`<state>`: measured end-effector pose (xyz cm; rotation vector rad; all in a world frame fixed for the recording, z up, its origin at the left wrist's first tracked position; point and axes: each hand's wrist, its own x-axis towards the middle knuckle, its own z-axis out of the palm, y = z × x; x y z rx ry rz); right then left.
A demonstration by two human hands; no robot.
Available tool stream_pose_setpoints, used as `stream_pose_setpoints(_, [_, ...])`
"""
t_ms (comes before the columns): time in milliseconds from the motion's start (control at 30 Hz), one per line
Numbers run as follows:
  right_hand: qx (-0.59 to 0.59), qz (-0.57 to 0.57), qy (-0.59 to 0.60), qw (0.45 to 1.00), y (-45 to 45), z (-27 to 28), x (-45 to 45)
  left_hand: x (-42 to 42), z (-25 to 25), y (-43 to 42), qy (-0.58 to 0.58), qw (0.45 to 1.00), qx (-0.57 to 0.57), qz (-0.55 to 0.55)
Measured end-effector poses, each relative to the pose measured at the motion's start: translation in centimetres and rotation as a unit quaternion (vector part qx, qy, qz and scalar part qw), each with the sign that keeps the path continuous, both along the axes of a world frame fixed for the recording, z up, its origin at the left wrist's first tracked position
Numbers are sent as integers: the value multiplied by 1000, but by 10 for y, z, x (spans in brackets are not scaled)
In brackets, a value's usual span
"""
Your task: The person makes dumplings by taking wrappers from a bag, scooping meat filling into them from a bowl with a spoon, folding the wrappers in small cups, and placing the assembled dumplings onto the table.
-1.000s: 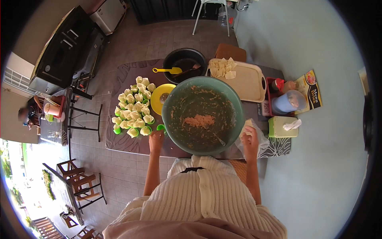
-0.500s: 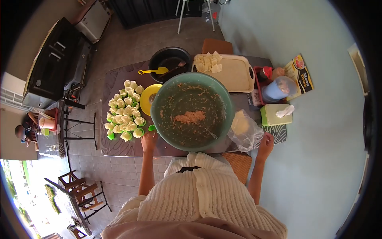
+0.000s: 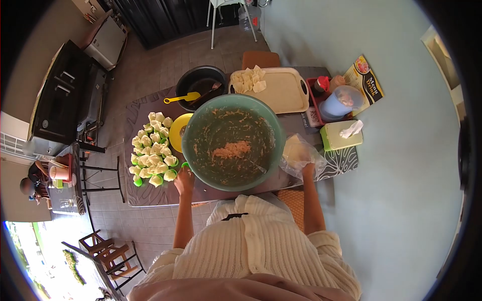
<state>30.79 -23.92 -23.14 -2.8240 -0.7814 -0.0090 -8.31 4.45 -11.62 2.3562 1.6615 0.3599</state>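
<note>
At the table's near edge, my left hand (image 3: 185,180) has its fingers curled against a small green cup (image 3: 185,164). Left of it stand several white-wrapped dumplings (image 3: 153,150), some visibly seated in green cups. My right hand (image 3: 308,172) is at a clear plastic bag (image 3: 296,159) of pale, flat wrappers; its fingertips are hard to make out through the film. Between my hands sits a large green basin (image 3: 273,165) with pinkish minced filling (image 3: 232,149) and a spoon (image 3: 257,165) leaning inside.
Behind the basin are a yellow plate (image 3: 176,133), a black basin (image 3: 188,75) with a yellow scoop (image 3: 183,98), and a cream tray (image 3: 283,90) bearing folded wrappers. A tissue box (image 3: 336,136) and blue container (image 3: 341,104) stand right. Another person (image 3: 35,178) sits far left.
My right hand has moved left and forward from the bag's right edge onto the bag. My left hand stays beside the green cup. The whole view has shifted slightly.
</note>
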Motion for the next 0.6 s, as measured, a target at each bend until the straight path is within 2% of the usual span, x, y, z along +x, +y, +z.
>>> stream_pose_setpoints(100, [122, -9, -156, 980, 5, -34, -9, 0, 3, -2, -1, 1000, 15, -26])
stream_pose_setpoints(300, [178, -59, -115, 975, 12, -35, -7, 0, 21, -11, -81, 995, 62, -12])
stream_pose_setpoints(433, [220, -100, -81, 967, 16, -32, -6, -1, 33, -10, -70, 995, 71, 4])
stream_pose_setpoints(533, [249, -135, -56, 957, 19, -31, -5, 1, 48, -10, -135, 990, 46, 22])
stream_pose_setpoints(600, [268, -158, -39, 950, 21, -29, -4, 4, 59, -8, -170, 981, 93, -11])
